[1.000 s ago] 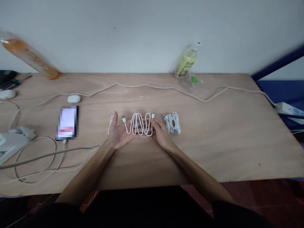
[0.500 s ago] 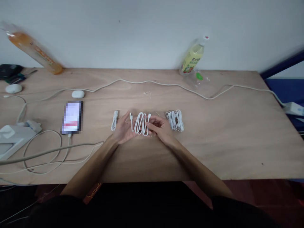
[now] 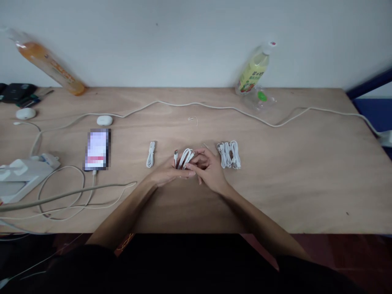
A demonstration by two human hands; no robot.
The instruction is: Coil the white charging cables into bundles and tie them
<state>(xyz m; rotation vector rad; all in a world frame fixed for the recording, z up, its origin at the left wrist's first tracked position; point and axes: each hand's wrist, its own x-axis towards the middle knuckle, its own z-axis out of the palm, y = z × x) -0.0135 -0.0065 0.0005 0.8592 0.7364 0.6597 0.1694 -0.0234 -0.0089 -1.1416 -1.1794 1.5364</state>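
A white USB cable (image 3: 185, 158), folded into loops, is held between my two hands above the middle of the table. My left hand (image 3: 168, 172) wraps round its loops from the left, thumb across the front, and the USB plug (image 3: 175, 155) sticks up beside the fingers. On the other side my right hand (image 3: 210, 168) pinches the loops with thumb and fingers. One coiled white cable (image 3: 150, 154) lies to the left of my hands. Several more bundled white cables (image 3: 229, 155) lie close together just right of my right hand.
At left are a phone (image 3: 97, 150) on a charging cable, a white earbud case (image 3: 104, 120) and a power strip (image 3: 24, 175). An orange bottle (image 3: 50, 67) and a yellow-green bottle (image 3: 253, 71) stand by the wall. A long white cord (image 3: 214, 107) crosses the table.
My left hand has closed from a spread palm around the cable's loops, thumb now over the front. The loops are gathered closer together. The whole view has shifted slightly.
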